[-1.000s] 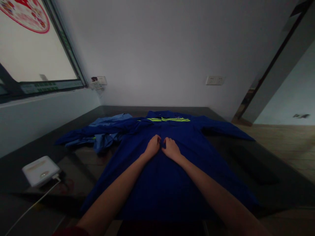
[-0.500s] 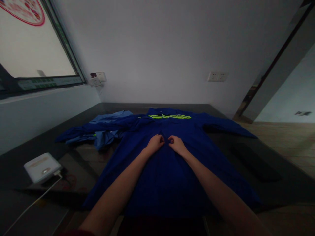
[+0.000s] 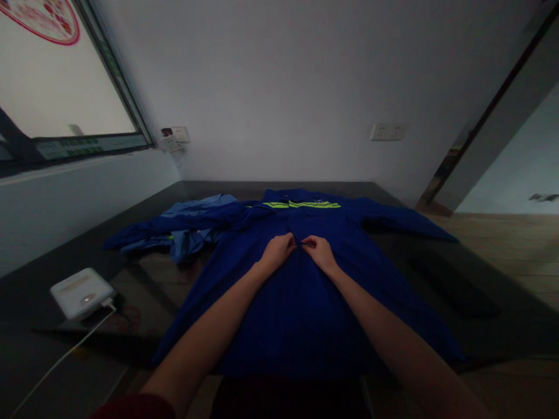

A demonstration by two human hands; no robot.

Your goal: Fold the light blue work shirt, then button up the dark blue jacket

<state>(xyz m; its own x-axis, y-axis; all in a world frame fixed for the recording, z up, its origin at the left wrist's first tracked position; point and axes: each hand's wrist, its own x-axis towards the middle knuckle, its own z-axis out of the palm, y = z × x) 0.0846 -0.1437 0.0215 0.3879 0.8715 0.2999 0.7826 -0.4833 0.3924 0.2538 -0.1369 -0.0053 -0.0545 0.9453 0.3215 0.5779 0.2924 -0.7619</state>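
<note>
A dark blue work jacket (image 3: 301, 314) with yellow-green stripes across its chest lies spread out, front side up, its collar at the far end. Along its middle front, my left hand (image 3: 279, 249) pinches the cloth with fingers closed. Just to the right, my right hand (image 3: 318, 251) is closed in a pinch on the same front edge. Only a small gap separates the fingertips. Whether a button sits between them is too dark to make out.
The jacket rests on a dark table (image 3: 148, 297). A lighter blue garment (image 3: 187, 244) lies crumpled under its left sleeve. At the left stands a white box (image 3: 82, 293) with a white cable (image 3: 65, 355). A dark flat object (image 3: 454, 285) lies at the right.
Both hands stay at the jacket's front, and their fingertips have drawn slightly closer together. The whole view has shifted slightly.
</note>
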